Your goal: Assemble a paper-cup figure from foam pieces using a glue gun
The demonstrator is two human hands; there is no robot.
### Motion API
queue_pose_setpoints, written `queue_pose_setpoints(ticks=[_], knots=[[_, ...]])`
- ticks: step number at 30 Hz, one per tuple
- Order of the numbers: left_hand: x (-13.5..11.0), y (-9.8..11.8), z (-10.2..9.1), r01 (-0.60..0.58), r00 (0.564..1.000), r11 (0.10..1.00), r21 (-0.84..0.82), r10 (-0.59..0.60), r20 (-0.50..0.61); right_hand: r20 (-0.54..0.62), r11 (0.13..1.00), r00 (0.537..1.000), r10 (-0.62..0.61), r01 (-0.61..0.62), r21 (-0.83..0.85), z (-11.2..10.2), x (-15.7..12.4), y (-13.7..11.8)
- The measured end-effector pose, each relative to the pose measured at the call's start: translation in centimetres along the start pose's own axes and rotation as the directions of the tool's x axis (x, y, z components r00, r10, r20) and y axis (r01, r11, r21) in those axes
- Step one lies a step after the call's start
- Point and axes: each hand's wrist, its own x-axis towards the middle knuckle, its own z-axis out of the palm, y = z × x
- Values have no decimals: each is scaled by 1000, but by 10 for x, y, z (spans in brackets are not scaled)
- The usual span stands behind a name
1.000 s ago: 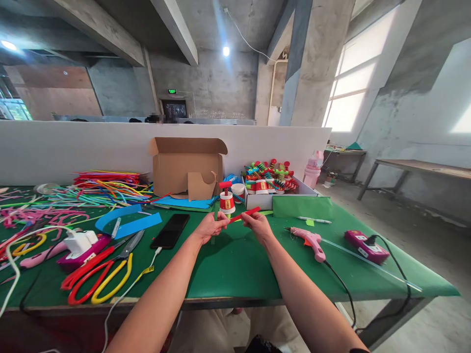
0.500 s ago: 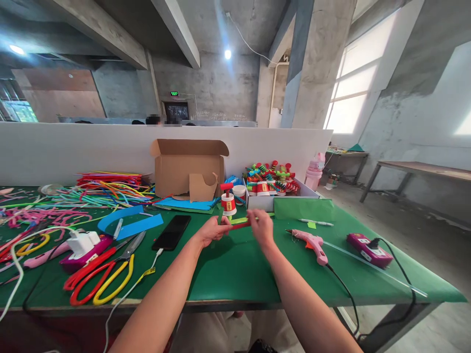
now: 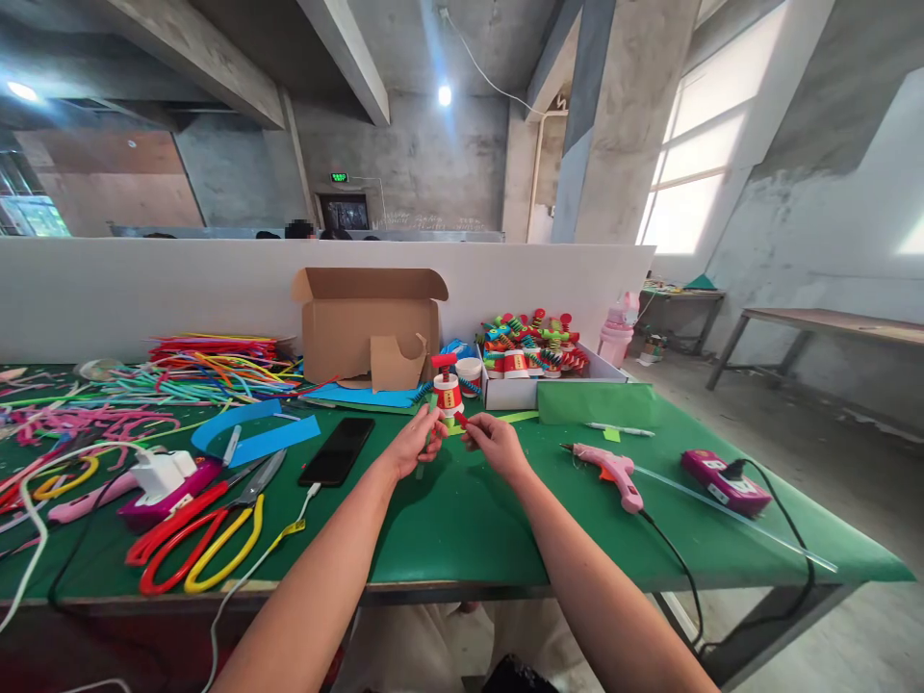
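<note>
Forearms [image 3: 318,549] are bare; the trousers [image 3: 400,650] look beige

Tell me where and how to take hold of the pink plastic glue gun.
Take its pink handle, probably with the right hand, from above on the near side: the glue gun lies with its handle slanting toward the wearer and its narrow nozzle pointing away leftward. Avoid the thin black cord at the handle's end.

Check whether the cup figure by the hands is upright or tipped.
Upright: the cup figure has its red roll on top, with the cup below.
</note>
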Motion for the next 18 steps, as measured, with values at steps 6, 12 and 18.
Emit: queue_pose_setpoints(ticks=[6,12,18], knots=[[-5,3,4,45,983,999,23,-49,175,120,941,986,118,-149,304,1,-4,-8],[-8,3,5,118,943,986,116,-148,297,125,882,977,172,-209,422,3,-5,-9],[-9,2,4,140,903,972,186,-203,380,148,855,966,213,-258,451,2,-6,-9]])
